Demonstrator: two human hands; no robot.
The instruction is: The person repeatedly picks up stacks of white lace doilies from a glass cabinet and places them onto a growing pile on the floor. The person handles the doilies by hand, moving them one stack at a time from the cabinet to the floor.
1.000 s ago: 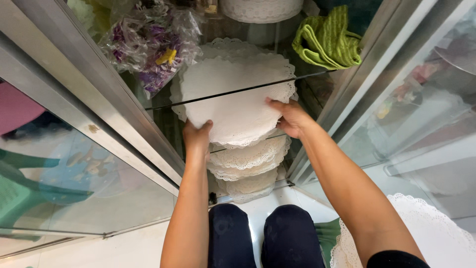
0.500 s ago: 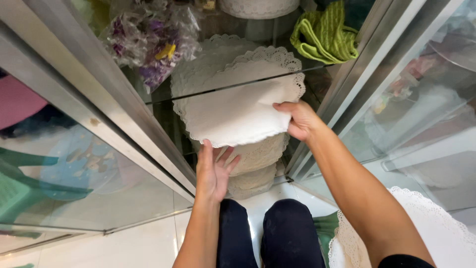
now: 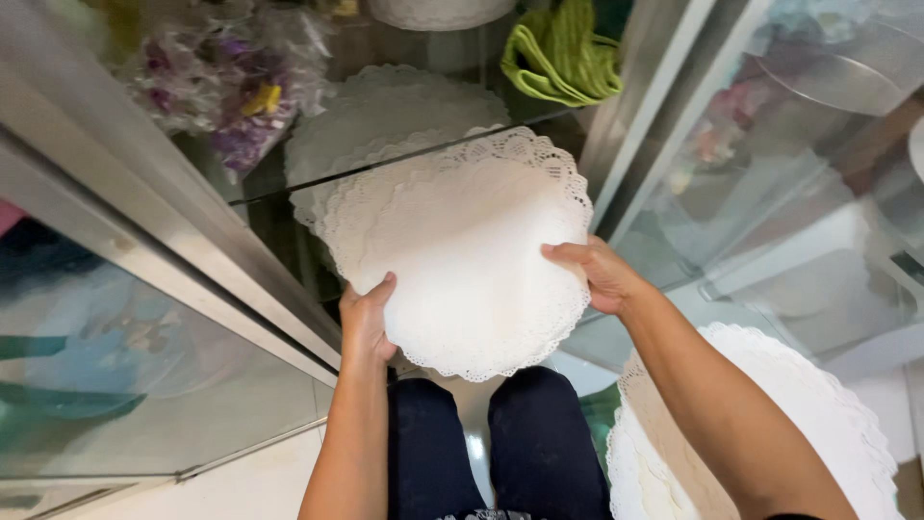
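knees: dark trousers (image 3: 500,443) at 6 o'clock, nearest the camera, pale floor between them.
side stack: a second pile of white lace doilies (image 3: 818,424) at 4 o'clock, under the right forearm.
left hand: left hand (image 3: 366,323) at 7 o'clock of the held stack, closed on its edge, thumb on top.
right hand: right hand (image 3: 597,274) at 3 o'clock of the same stack, fingers closed over the rim, thumb on top.
held stack: round white doilies (image 3: 462,250) with scalloped lace edges, held up between both hands, in front of the open glass cabinet.
shelf: glass shelf (image 3: 289,188) behind the stack, more doilies (image 3: 385,111) lying on it at 12 o'clock.
far left: wrapped purple and yellow flowers (image 3: 231,87) at 11 o'clock.
far right: green folded cloth (image 3: 563,58) at 1 o'clock.
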